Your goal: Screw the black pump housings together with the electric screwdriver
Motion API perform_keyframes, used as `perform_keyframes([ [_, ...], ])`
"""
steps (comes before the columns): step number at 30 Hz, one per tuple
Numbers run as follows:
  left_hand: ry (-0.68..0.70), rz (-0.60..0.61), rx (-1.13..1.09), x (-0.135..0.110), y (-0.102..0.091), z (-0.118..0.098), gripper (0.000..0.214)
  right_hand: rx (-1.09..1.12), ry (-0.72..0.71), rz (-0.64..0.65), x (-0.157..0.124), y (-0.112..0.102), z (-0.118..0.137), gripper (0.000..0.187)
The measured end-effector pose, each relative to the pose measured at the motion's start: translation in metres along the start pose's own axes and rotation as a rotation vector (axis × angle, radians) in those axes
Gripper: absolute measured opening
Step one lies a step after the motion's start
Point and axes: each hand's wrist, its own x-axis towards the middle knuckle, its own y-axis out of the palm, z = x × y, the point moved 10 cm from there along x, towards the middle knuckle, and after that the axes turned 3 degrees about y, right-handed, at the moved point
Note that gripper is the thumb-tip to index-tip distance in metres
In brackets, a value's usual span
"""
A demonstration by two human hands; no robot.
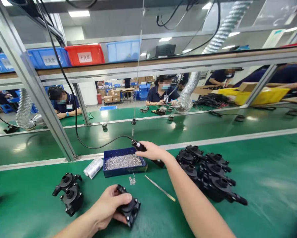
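Note:
My left hand (110,205) grips a black plastic housing (132,211) low over the green bench, thumb across its top. My right hand (153,152) is wrapped round a black electric screwdriver (139,145), whose cord leaves from its far left end. That tool lies slantwise just beyond the right corner of a blue tray (125,171) heaped with small silver screws (123,161). In front of the tray is a small cluster of loose screws (132,180). A thin metal rod with a yellowish tip (160,188) rests between my forearms.
Several black housings (216,168) are grouped on the right; two more (72,198) stand left. A whitish clear packet (93,167) lies beside the tray. An aluminium post (36,79) rises at left, and a black cable (75,109) loops down. Co-workers (163,92) sit across the line.

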Motion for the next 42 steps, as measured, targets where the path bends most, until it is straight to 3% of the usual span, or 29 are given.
perform_keyframes([
  [2,0.005,0.001,-0.024,0.002,0.002,0.003,0.058,0.026,-0.028,0.046,0.001,0.005,-0.004,0.025],
  [5,0.017,0.001,-0.050,0.003,0.004,0.007,0.058,0.100,-0.060,-0.003,-0.004,-0.005,0.001,0.032],
  [8,0.016,-0.004,-0.065,0.003,0.005,0.010,0.058,0.229,-0.085,-0.093,-0.013,-0.021,0.023,0.040],
  [10,0.014,-0.008,-0.066,0.003,0.004,0.010,0.056,0.455,-0.104,-0.115,-0.020,-0.025,0.043,0.052],
  [14,0.010,-0.002,-0.073,0.002,0.004,0.011,0.055,1.069,-0.045,0.046,-0.039,-0.005,0.084,0.067],
  [19,0.010,0.010,-0.082,0.003,0.004,0.013,0.058,1.284,0.014,0.065,-0.056,0.017,0.108,0.052],
  [24,-0.018,0.031,-0.091,0.007,0.005,0.015,0.065,1.420,-0.098,0.088,-0.067,0.031,0.125,0.051],
  [28,-0.018,0.040,-0.086,0.008,0.005,0.014,0.063,1.440,-0.150,0.153,-0.072,0.047,0.136,0.050],
  [33,-0.011,0.030,-0.097,0.007,0.004,0.014,0.065,1.417,-0.132,0.168,-0.068,0.060,0.130,0.051],
  [36,-0.017,0.032,-0.093,0.007,0.004,0.016,0.065,1.258,-0.172,0.173,-0.070,0.060,0.132,0.050],
  [39,-0.004,0.051,-0.104,0.007,0.005,0.014,0.061,0.969,-0.232,0.098,-0.076,0.059,0.136,0.034],
  [42,0.008,0.058,-0.130,0.007,0.005,0.013,0.059,0.912,-0.281,-0.007,-0.080,0.057,0.138,0.022],
])
